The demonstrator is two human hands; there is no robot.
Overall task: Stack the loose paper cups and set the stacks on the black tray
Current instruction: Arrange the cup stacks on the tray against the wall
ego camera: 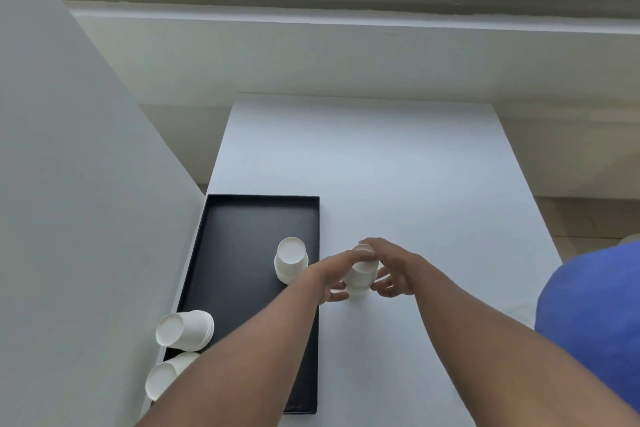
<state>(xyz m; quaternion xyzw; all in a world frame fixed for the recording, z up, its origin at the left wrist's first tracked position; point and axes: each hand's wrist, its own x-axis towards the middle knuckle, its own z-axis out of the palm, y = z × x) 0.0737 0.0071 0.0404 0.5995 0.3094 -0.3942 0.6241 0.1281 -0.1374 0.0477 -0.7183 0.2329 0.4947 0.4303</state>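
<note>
White tabletop (pixel 398 163) under a window ledge fills the view, with the black tray (pixel 242 225) lying along its left side; every place below is given relative to that tray. Just off the tray's right edge, both hands close around a short stack of upturned paper cups (pixel 360 274) standing on the bare table: the left hand (pixel 332 274) has its fingertips curled over the top cup's base, while the right hand (pixel 391 270) cups the stack's far side, fingers bent around the wall. Gripping from two sides probably keeps the nested cups aligned while they are pressed together or lifted across. Inside the tray, near its right rim, one inverted stack (pixel 291 258) already stands. At its near-left corner two more stacks, the upper one (pixel 185 329) and the lower one (pixel 166 374), look tilted, partly over the rim.
</note>
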